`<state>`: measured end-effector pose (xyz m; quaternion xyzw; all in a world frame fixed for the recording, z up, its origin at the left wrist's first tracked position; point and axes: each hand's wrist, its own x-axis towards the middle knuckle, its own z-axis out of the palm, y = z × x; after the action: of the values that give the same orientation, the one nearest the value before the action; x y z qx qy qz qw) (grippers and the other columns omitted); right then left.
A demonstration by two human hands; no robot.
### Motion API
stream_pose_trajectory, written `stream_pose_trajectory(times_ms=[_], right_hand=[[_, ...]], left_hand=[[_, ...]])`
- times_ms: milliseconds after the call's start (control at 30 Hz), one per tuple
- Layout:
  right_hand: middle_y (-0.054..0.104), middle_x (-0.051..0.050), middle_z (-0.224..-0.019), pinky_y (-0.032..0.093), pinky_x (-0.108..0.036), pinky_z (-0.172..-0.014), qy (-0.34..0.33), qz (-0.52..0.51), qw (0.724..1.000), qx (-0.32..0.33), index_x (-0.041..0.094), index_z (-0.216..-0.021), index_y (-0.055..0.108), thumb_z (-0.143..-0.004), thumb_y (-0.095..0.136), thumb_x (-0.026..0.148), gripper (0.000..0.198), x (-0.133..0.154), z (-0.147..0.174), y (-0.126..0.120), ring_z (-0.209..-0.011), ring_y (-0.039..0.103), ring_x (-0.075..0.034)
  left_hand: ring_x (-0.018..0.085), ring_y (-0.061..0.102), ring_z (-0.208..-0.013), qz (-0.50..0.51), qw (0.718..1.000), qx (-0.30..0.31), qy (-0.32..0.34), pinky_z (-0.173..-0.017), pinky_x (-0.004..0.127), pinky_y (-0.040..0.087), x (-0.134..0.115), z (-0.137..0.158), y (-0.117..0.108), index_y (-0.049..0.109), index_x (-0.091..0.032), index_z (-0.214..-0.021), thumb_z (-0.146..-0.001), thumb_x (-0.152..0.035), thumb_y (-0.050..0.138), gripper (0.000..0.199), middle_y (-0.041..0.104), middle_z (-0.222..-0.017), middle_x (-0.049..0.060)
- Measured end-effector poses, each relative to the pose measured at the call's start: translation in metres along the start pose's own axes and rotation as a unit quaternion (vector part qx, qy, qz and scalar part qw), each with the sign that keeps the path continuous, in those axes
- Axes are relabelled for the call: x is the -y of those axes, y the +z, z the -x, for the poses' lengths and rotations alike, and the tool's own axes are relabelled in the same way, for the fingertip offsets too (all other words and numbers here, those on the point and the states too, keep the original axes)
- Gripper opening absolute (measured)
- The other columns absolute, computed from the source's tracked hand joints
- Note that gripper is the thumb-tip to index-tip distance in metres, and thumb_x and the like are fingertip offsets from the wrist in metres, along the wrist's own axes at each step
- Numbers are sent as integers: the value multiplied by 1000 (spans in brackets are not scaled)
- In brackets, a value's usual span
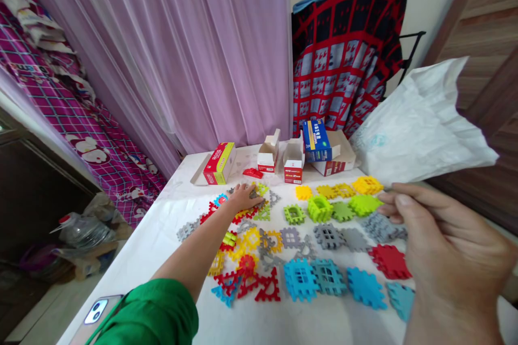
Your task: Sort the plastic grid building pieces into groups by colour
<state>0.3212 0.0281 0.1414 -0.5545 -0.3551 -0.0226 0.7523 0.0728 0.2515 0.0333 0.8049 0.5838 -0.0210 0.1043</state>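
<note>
My left hand (244,199), at the end of a green-sleeved arm, lies palm down with fingers apart on a heap of toothed plastic building pieces. Grey triangular pieces (274,198) and lime ones (264,212) lie around it. Close to the camera on the right, my right hand (441,226) is closed in a pinch; a small greyish bit shows at the fingertips, too little to name. Beyond it are yellow pieces (367,185), lime pieces (366,205) and grey pieces (380,227). A red stack (389,261) sits beside my right wrist.
Blue pieces (301,278) stand along the near side of the white table (251,329). At the back are a red-yellow box (219,164), small open boxes (293,161), a blue box (317,141) and a white bag (421,118). A phone (95,315) lies at the near left edge.
</note>
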Motion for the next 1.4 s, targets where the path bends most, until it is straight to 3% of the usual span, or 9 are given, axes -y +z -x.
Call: stream_pose_trajectory(times_ms=[200, 367, 500, 633, 800, 1033, 1200, 1300, 1400], right_hand=[[73, -5, -71, 55, -24, -57, -7, -32, 999, 5, 15, -93, 77, -78, 73, 27, 20, 0, -2, 3, -57, 65, -13], [74, -2, -71, 54, -21, -56, -24, -39, 999, 17, 19, -94, 77, -79, 72, 23, 17, 0, -1, 6, -57, 66, -11], [74, -2, -71, 55, -22, -56, -23, -41, 999, 25, 19, -92, 77, -79, 71, 22, 15, 2, -1, 5, -57, 66, -12], [73, -1, -72, 55, -22, -58, -5, -36, 999, 34, 20, -92, 76, -79, 70, 24, 15, 3, -3, 1, -58, 66, -12], [73, -1, -73, 56, -26, -57, 3, -28, 999, 38, 20, -93, 74, -82, 68, 28, 15, 3, -5, -2, -59, 67, -14], [74, -2, -76, 57, -28, -61, 12, -21, 993, 113, 20, -94, 74, -83, 64, 29, 17, -4, -1, 6, -61, 68, -15], [75, -2, -77, 58, -28, -62, 22, -15, 985, 171, 20, -96, 74, -83, 64, 27, 18, -5, 3, 9, -63, 70, -16], [75, -2, -80, 59, -28, -62, 11, -13, 982, 189, 21, -97, 73, -84, 64, 28, 18, -5, 4, 8, -65, 70, -16], [75, -2, -80, 59, -28, -62, 3, -3, 981, 195, 22, -97, 74, -84, 64, 27, 17, -7, 4, 7, -65, 71, -16]], left_hand=[[35, 33, -141, -28, 999, 21, 23, -110, 62, 27, 10, 31, 1, 47, -34, -140, -84, -64, 48, 64, 42, -153, 10], [34, 37, -139, -51, 998, -1, 23, -110, 62, 26, 3, 38, -13, 62, -29, -123, -90, -62, 39, 52, 40, -154, 11], [28, 31, -144, -65, 996, -5, 66, -115, 59, 20, -20, 23, -13, 49, -33, -137, -92, -57, 40, 52, 33, -158, 6], [29, 25, -147, -75, 990, 30, 113, -113, 64, 20, -41, 11, 0, 39, -33, -145, -92, -61, 38, 60, 29, -160, 7], [31, 29, -145, -83, 984, 50, 148, -112, 69, 14, -39, 21, 10, 36, -33, -147, -93, -60, 35, 60, 28, -160, 10], [32, 41, -137, -141, 972, 12, 189, -112, 69, 13, -19, 52, 4, 53, -30, -134, -93, -54, 42, 49, 54, -142, 11], [33, 36, -141, -145, 968, -49, 199, -113, 64, 20, -25, 60, 3, 54, -28, -134, -93, -45, 47, 45, 44, -151, 12], [32, 35, -142, -124, 963, -28, 237, -113, 64, 20, -33, 62, 0, 53, -29, -136, -94, -41, 46, 44, 40, -154, 12], [30, 39, -139, -87, 960, 12, 267, -114, 63, 19, -41, 70, -1, 63, -31, -123, -93, -43, 49, 35, 47, -150, 8]])
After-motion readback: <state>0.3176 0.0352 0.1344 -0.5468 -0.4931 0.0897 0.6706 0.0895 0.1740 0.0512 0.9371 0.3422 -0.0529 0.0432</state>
